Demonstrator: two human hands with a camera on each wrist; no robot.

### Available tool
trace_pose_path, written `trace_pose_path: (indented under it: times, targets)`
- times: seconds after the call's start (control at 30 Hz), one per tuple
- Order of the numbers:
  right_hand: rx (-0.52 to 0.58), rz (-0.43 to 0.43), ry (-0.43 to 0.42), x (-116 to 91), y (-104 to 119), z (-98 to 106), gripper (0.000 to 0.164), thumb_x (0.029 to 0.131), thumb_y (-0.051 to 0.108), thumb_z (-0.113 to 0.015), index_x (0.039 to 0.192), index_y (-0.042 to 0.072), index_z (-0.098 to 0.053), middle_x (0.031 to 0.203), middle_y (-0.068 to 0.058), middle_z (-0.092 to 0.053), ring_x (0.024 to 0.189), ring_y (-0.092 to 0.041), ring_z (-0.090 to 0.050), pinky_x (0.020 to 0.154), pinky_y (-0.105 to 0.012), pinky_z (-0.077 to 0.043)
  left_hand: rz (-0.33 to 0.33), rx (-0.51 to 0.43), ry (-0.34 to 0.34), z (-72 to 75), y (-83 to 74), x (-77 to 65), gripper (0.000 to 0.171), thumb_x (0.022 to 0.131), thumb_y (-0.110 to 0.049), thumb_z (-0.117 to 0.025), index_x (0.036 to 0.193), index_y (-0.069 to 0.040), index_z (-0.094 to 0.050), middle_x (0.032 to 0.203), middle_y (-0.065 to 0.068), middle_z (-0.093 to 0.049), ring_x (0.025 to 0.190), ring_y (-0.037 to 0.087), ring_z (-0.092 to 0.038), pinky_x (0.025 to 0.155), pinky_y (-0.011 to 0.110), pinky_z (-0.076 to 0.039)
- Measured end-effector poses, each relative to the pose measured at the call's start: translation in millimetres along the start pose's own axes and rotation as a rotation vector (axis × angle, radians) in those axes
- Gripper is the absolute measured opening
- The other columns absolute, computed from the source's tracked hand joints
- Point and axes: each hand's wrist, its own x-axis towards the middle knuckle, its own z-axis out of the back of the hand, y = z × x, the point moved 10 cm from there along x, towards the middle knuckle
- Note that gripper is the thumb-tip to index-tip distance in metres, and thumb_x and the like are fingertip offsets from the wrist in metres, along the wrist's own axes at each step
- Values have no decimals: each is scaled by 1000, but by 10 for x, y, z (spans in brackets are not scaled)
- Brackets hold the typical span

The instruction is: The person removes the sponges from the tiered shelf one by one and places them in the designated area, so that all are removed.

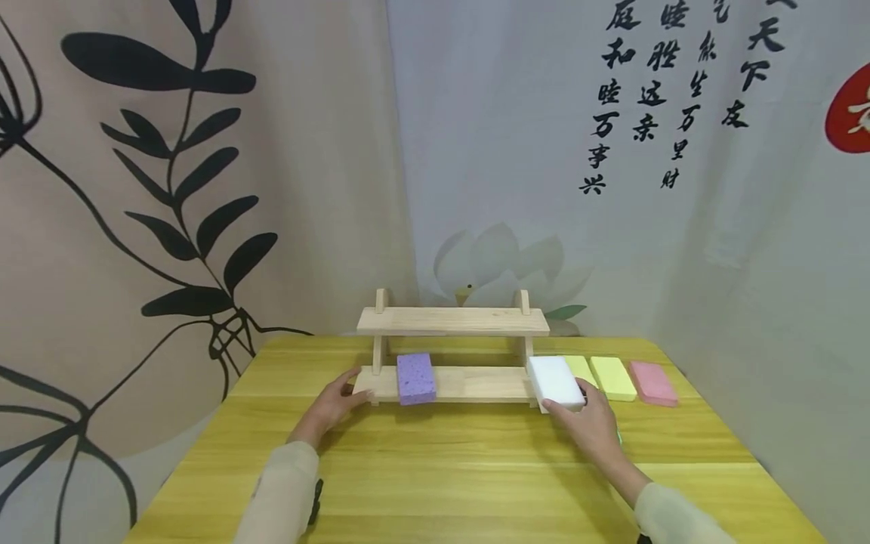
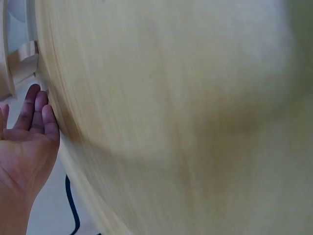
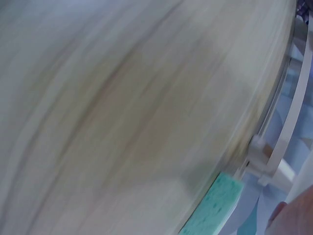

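Observation:
A wooden two-tier rack [image 1: 476, 384] stands at the back of the table. My left hand [image 1: 333, 408] is at the left end of its lower shelf, thumb at the front and fingers at the end and back; the left wrist view shows that hand [image 2: 29, 142] with fairly straight fingers beside the wood. A purple sponge [image 1: 416, 379] lies on the lower shelf near its left end. My right hand [image 1: 593, 423] grips a white sponge [image 1: 556, 380] between thumb and fingers, over the shelf's right end. Only part of this hand [image 3: 296, 215] appears in the right wrist view.
Right of the rack lie two yellow sponges [image 1: 613, 378] and a pink sponge [image 1: 654, 383], one yellow partly behind the white one. A green sponge [image 3: 212, 208] lies on the table by my right wrist, mostly hidden in the head view. A patterned curtain [image 1: 326, 166] hangs behind.

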Motion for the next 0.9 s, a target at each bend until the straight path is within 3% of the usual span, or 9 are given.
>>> trace_pose_path:
  times: [0.23,0.43,0.9]
  targets:
    - [-20,-5,-4,24,-180,224,95,87,49,-75,148,-9,-31,142,-31,-40,124,-42,-44,97,-55,-41,-6,-5,-1,11,11,6,78,94,-43,-68,156,-15,-31,129,23,-53,112,34,-54,94,52,-44]
    - [-52,-20,1,22,-323,400,97,86,53,-73,148,-8,-30,138,-30,-44,118,-42,-50,90,-51,-46,-11,-20,0,3,9,17,77,94,-40,-69,156,-15,-31,128,23,-54,111,33,-54,94,52,-44]
    - [-97,-68,-11,15,-728,756,100,89,51,-70,149,-13,-23,142,-38,-36,125,-49,-41,100,-60,-36,-4,-32,-3,3,21,22,75,94,-38,-69,156,-14,-32,123,20,-56,106,30,-56,92,49,-44]
